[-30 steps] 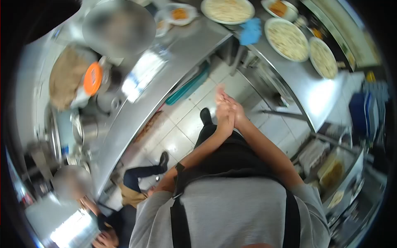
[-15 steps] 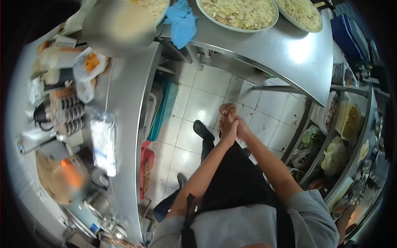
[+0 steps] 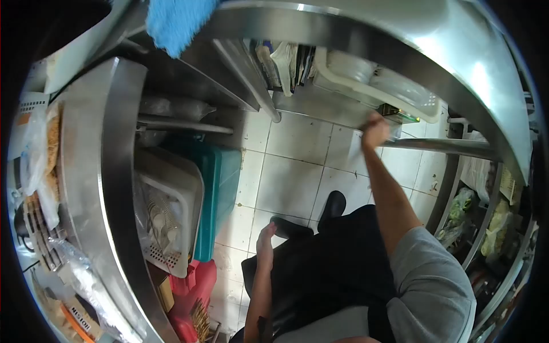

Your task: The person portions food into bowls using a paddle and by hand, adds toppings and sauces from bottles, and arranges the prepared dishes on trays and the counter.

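My left hand (image 3: 266, 239) hangs low beside my dark apron (image 3: 331, 268), fingers stretched out and holding nothing that I can see. Further forward, my right hand (image 3: 376, 131) reaches to the lower shelf (image 3: 320, 106) under the steel table. Motion blurs its fingers, so I cannot tell whether they hold anything. Just beyond it are a small green-and-yellow box (image 3: 400, 114) and a white plastic tray (image 3: 372, 86) with clear plastic items in it.
A blue cloth (image 3: 177, 23) hangs over the table edge at the top. Left stand a teal bin (image 3: 220, 188), a white basket (image 3: 191, 200) and a red container (image 3: 194, 291). A table leg (image 3: 249, 80) rises ahead; a metal bar (image 3: 446, 146) lies right. Shelved vegetables (image 3: 457, 208) are at right.
My hands, together before, have come apart: the right forward to the lower shelf, the left down beside the apron. The view has moved closer to the table, and its lower shelf now shows.
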A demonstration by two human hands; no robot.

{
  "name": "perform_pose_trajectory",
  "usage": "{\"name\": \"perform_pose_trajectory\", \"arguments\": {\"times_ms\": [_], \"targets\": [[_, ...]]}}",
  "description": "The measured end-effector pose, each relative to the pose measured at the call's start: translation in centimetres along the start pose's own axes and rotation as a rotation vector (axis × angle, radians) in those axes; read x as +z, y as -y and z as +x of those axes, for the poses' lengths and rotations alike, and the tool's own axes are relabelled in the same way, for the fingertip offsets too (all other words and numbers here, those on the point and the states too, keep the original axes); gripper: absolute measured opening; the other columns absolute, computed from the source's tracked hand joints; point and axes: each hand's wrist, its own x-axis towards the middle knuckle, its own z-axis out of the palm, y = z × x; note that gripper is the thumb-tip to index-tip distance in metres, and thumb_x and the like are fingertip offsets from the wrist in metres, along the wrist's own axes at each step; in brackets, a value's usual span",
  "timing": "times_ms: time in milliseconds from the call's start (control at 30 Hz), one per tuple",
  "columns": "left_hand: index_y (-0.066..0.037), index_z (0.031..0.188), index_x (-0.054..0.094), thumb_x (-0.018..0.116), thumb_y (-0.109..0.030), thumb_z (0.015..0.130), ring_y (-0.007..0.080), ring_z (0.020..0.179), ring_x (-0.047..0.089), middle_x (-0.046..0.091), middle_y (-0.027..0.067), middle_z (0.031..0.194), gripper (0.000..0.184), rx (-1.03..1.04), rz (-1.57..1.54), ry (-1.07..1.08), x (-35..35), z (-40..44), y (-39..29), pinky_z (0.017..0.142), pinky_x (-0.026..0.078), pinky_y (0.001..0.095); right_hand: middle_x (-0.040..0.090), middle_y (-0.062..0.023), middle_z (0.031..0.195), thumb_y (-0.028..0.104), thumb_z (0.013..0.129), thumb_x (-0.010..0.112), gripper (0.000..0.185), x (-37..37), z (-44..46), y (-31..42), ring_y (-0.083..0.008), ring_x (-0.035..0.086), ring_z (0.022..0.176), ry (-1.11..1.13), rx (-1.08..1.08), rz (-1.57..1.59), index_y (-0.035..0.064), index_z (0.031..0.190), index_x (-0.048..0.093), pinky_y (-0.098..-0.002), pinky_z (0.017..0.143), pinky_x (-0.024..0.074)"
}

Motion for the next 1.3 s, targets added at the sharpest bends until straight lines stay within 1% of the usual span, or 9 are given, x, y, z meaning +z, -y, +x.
{"name": "perform_pose_trajectory", "arguments": {"times_ms": [233, 267, 333, 533, 633, 767, 933, 1067, 1300], "targets": [[-0.003, 0.122, 0.054, 0.05, -0.032, 0.093, 0.0167, 0.098, 0.058, 0.062, 0.0079, 0.106, 0.042, 0.104, -0.042, 0.143, 1.8, 3.6, 2.8, 0.089, 0.042, 0.0279, 0.055, -0.0151, 0.108, 0.003, 0.075, 0.054, 0.034, 6.7, -4.5, 11.8, -0.0353, 0.049, 0.101, 0.073, -0.507, -0.077, 0.0038, 0.108, 0.06, -0.0413, 0.091, 0.0384], [-0.002, 0.122, 0.054, 0.049, -0.032, 0.094, 0.0163, 0.097, 0.058, 0.062, 0.0079, 0.105, 0.042, 0.1, -0.041, 0.16, 2.0, 3.3, 3.3, 0.089, 0.042, 0.0284, 0.058, -0.0139, 0.102, 0.0, 0.074, 0.053, 0.03, 5.0, -3.6, 10.3, -0.0334, 0.052, 0.093, 0.324, -0.972, -0.114, 0.0028, 0.103, 0.061, -0.0418, 0.086, 0.0424], [-0.001, 0.122, 0.053, 0.048, -0.034, 0.096, 0.0155, 0.094, 0.058, 0.062, 0.0079, 0.103, 0.042, 0.105, -0.065, 0.171, 3.4, 3.1, 5.2, 0.09, 0.043, 0.0293, 0.059, -0.0142, 0.094, 0.0, 0.075, 0.054, 0.028, -0.2, -1.1, 13.9, -0.032, 0.054, 0.087, 0.982, -0.962, 0.034, 0.0025, 0.103, 0.061, -0.0421, 0.081, 0.0445], [-0.001, 0.122, 0.051, 0.049, -0.023, 0.097, 0.0135, 0.093, 0.058, 0.062, 0.0078, 0.101, 0.034, 0.093, -0.05, 0.306, 3.9, 3.6, 9.5, 0.09, 0.045, 0.0281, 0.066, -0.009, 0.086, 0.021, 0.072, 0.066, 0.026, 5.5, -7.9, 15.4, -0.0255, 0.061, 0.078, 1.208, -0.564, 0.2, 0.0075, 0.094, 0.067, -0.0391, 0.075, 0.0482], [-0.005, 0.116, 0.057, 0.051, -0.018, 0.094, 0.0141, 0.085, 0.061, 0.065, 0.0075, 0.095, 0.026, 0.109, 0.015, 0.136, 3.1, 2.1, 6.8, 0.08, 0.048, 0.0282, 0.07, -0.0081, 0.083, 0.027, 0.063, 0.073, 0.031, 4.8, -21.6, 10.3, -0.0236, 0.064, 0.078, 1.927, -0.972, -0.239, 0.0105, 0.089, 0.072, -0.0379, 0.078, 0.0491], [-0.006, 0.115, 0.058, 0.053, -0.015, 0.092, 0.018, 0.084, 0.062, 0.064, 0.0095, 0.09, 0.025, 0.24, 0.295, -0.062, 0.5, -2.3, 1.5, 0.078, 0.049, 0.0293, 0.066, -0.0093, 0.104, 0.033, 0.063, 0.074, 0.039, -8.4, -25.8, 11.2, -0.0288, 0.066, 0.082, 1.296, -1.037, -0.038, 0.0136, 0.096, 0.066, -0.0417, 0.077, 0.0505], [-0.003, 0.112, 0.058, 0.055, -0.016, 0.091, 0.0216, 0.089, 0.06, 0.06, 0.0128, 0.101, 0.025, 0.357, 0.284, -0.142, -2.4, -8.6, -4.9, 0.08, 0.049, 0.0317, 0.068, -0.0085, 0.092, 0.032, 0.076, 0.064, 0.024, -20.1, -22.8, 16.3, -0.0304, 0.067, 0.082, 1.368, -1.167, -0.324, 0.0187, 0.095, 0.066, -0.0423, 0.073, 0.0523], [-0.005, 0.116, 0.055, 0.057, -0.024, 0.091, 0.0214, 0.097, 0.057, 0.056, 0.0105, 0.108, 0.032, 0.122, -0.526, 0.029, -2.8, -14.1, -11.3, 0.084, 0.047, 0.0332, 0.066, -0.0155, 0.083, 0.03, 0.077, 0.066, 0.033, -32.4, -23.9, 26.9, -0.0284, 0.066, 0.077, 1.416, -0.553, 0.181, 0.0062, 0.099, 0.064, -0.0377, 0.066, 0.0529], [-0.004, 0.097, 0.056, 0.055, -0.037, 0.092, 0.0192, 0.066, 0.058, 0.058, 0.0067, 0.078, 0.033, 0.114, -0.92, -0.018, -6.6, -19.5, -15.7, 0.065, 0.049, 0.03, 0.062, -0.0213, 0.097, 0.026, 0.086, 0.056, 0.035, -42.9, -28.8, 33.2, -0.0319, 0.06, 0.088, 1.492, -0.952, 0.3, 0.0006, 0.11, 0.056, -0.0406, 0.083, 0.0467]]}}
